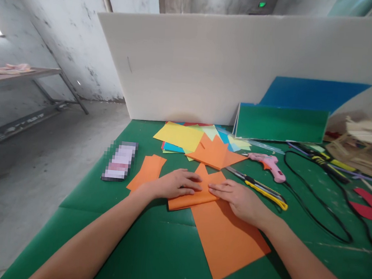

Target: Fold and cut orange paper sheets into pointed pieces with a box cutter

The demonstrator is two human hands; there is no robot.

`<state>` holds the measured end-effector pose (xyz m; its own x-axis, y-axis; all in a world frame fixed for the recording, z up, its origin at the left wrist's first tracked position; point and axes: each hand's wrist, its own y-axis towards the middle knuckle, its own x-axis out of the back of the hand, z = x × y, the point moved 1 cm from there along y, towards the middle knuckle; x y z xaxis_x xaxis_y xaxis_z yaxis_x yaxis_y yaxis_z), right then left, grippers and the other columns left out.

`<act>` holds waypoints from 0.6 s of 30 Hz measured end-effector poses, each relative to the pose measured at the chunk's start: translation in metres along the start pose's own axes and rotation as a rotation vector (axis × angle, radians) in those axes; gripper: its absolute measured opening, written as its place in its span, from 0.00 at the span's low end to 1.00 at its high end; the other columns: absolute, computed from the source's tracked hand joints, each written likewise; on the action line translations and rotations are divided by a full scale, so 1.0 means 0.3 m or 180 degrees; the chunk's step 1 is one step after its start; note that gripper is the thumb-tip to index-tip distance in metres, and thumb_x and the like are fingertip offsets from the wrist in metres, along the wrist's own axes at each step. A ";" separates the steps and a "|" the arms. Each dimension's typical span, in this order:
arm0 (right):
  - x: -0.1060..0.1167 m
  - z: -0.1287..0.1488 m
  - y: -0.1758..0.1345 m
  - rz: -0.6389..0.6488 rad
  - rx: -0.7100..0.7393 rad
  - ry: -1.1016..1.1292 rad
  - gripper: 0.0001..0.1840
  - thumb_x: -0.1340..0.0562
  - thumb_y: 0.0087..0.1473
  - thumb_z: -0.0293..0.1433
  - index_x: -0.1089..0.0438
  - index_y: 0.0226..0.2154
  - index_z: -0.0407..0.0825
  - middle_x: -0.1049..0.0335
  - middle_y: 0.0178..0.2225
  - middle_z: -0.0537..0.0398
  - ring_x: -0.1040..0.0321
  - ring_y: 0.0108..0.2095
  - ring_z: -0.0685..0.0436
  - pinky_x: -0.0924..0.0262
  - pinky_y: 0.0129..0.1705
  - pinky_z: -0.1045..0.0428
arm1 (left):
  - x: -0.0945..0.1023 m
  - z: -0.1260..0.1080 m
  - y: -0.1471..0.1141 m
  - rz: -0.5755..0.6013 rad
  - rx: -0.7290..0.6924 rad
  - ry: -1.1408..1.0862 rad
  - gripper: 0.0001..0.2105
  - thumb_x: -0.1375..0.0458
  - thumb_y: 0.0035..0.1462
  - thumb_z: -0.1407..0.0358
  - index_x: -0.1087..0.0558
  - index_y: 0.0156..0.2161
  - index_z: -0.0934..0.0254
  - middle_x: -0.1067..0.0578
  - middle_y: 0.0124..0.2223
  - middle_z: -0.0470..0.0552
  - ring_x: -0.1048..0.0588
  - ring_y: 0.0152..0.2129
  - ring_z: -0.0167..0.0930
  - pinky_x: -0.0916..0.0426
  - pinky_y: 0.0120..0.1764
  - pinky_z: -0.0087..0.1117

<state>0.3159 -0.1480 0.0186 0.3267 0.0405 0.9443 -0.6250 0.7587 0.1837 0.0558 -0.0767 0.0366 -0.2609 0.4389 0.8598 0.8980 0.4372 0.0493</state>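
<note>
My left hand [181, 184] lies flat with fingers stretched over a folded piece of orange paper [180, 203], pressing it on the table. From the other side, my right hand [235, 197] rests with its fingers extended on the same folded paper. Its lower edge forms a rounded fold. Beneath it, a larger orange sheet [228, 244] spreads toward me at a slant. Cut orange strips [146, 174] lie beside my left wrist. Just beyond my hands sits a jagged stack of orange paper [216, 153]. The paper directly under my fingers is partly hidden.
A yellow utility knife [266, 194] and a pink glue gun [269, 164] with a black cord lie right of my hands. Coloured sheets [180, 134] are piled behind. A blurred phone [120, 161] lies left. A white board [186, 69] stands along the green table's [149, 250] back.
</note>
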 end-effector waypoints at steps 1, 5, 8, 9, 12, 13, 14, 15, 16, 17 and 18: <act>-0.003 -0.001 -0.001 -0.0013 0.0007 -0.0012 0.38 0.51 0.46 0.13 0.32 0.56 0.54 0.33 0.57 0.60 0.35 0.50 0.42 0.34 0.48 0.46 | -0.001 -0.002 0.002 0.0019 -0.0017 0.0032 0.14 0.49 0.66 0.61 0.27 0.53 0.52 0.32 0.60 0.46 0.35 0.57 0.33 0.49 0.62 0.38; -0.010 -0.002 -0.004 -0.0031 0.0049 -0.0158 0.36 0.51 0.47 0.14 0.32 0.55 0.52 0.32 0.56 0.59 0.34 0.50 0.42 0.32 0.47 0.46 | 0.000 -0.018 0.006 0.0068 -0.0003 0.0156 0.14 0.49 0.66 0.64 0.27 0.53 0.55 0.33 0.60 0.50 0.35 0.57 0.34 0.49 0.62 0.39; -0.007 0.002 -0.007 -0.0093 0.0194 -0.0340 0.35 0.51 0.48 0.14 0.33 0.56 0.51 0.33 0.57 0.57 0.35 0.51 0.41 0.33 0.49 0.44 | 0.001 -0.027 0.006 0.0054 -0.0009 0.0208 0.14 0.50 0.66 0.65 0.27 0.53 0.56 0.33 0.60 0.50 0.35 0.57 0.34 0.50 0.62 0.40; -0.004 0.005 -0.007 -0.0139 0.0268 -0.0384 0.35 0.50 0.49 0.15 0.33 0.56 0.51 0.32 0.57 0.56 0.35 0.52 0.41 0.34 0.51 0.43 | 0.000 -0.029 0.006 0.0051 -0.0023 0.0212 0.14 0.50 0.66 0.65 0.27 0.53 0.55 0.33 0.60 0.50 0.35 0.57 0.33 0.50 0.62 0.40; 0.005 0.020 -0.009 -0.0241 0.0507 -0.0430 0.32 0.50 0.52 0.16 0.33 0.57 0.50 0.31 0.55 0.53 0.35 0.53 0.40 0.37 0.53 0.40 | -0.003 -0.027 0.003 0.0012 -0.0056 0.0212 0.15 0.50 0.66 0.65 0.28 0.53 0.54 0.33 0.60 0.50 0.35 0.57 0.33 0.49 0.62 0.40; 0.007 0.026 -0.008 -0.0256 0.0569 -0.0426 0.30 0.50 0.53 0.17 0.33 0.56 0.50 0.30 0.54 0.52 0.35 0.52 0.40 0.37 0.53 0.40 | -0.004 -0.026 0.003 0.0003 -0.0067 0.0211 0.15 0.50 0.66 0.65 0.28 0.53 0.54 0.33 0.60 0.50 0.35 0.57 0.33 0.49 0.62 0.40; 0.008 0.032 -0.008 -0.0265 0.0613 -0.0420 0.29 0.50 0.54 0.18 0.33 0.56 0.50 0.29 0.54 0.51 0.34 0.52 0.40 0.36 0.53 0.40 | -0.006 -0.025 0.002 -0.0003 -0.0077 0.0211 0.15 0.51 0.66 0.65 0.28 0.54 0.54 0.32 0.59 0.50 0.35 0.57 0.34 0.49 0.62 0.40; 0.009 0.037 -0.007 -0.0276 0.0645 -0.0413 0.28 0.50 0.55 0.19 0.32 0.55 0.50 0.29 0.53 0.51 0.33 0.51 0.40 0.35 0.52 0.41 | -0.007 -0.024 0.001 -0.0007 -0.0082 0.0216 0.15 0.51 0.66 0.65 0.28 0.54 0.53 0.32 0.59 0.50 0.35 0.57 0.34 0.48 0.61 0.40; 0.008 0.042 -0.005 -0.0290 0.0664 -0.0406 0.27 0.50 0.55 0.19 0.32 0.55 0.49 0.28 0.52 0.50 0.32 0.50 0.40 0.34 0.50 0.42 | -0.008 -0.024 0.001 -0.0012 -0.0084 0.0222 0.15 0.51 0.67 0.65 0.28 0.54 0.53 0.32 0.59 0.49 0.35 0.57 0.34 0.48 0.61 0.40; 0.008 0.045 -0.004 -0.0307 0.0677 -0.0397 0.27 0.50 0.55 0.19 0.32 0.55 0.48 0.28 0.52 0.49 0.31 0.49 0.40 0.33 0.49 0.43 | -0.010 -0.024 0.001 -0.0024 -0.0084 0.0228 0.16 0.52 0.67 0.65 0.28 0.54 0.53 0.32 0.59 0.49 0.35 0.56 0.34 0.47 0.61 0.40; 0.007 0.048 -0.003 -0.0322 0.0688 -0.0386 0.27 0.50 0.55 0.19 0.31 0.54 0.48 0.28 0.51 0.48 0.30 0.48 0.41 0.32 0.48 0.43 | -0.011 -0.024 0.000 -0.0033 -0.0079 0.0235 0.16 0.52 0.67 0.66 0.29 0.55 0.52 0.32 0.59 0.49 0.35 0.56 0.34 0.46 0.60 0.40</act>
<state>0.3068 -0.1581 0.0244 0.3160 -0.1167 0.9415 -0.7345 0.5981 0.3207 0.0593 -0.0838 0.0375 -0.2444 0.3750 0.8942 0.9041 0.4214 0.0703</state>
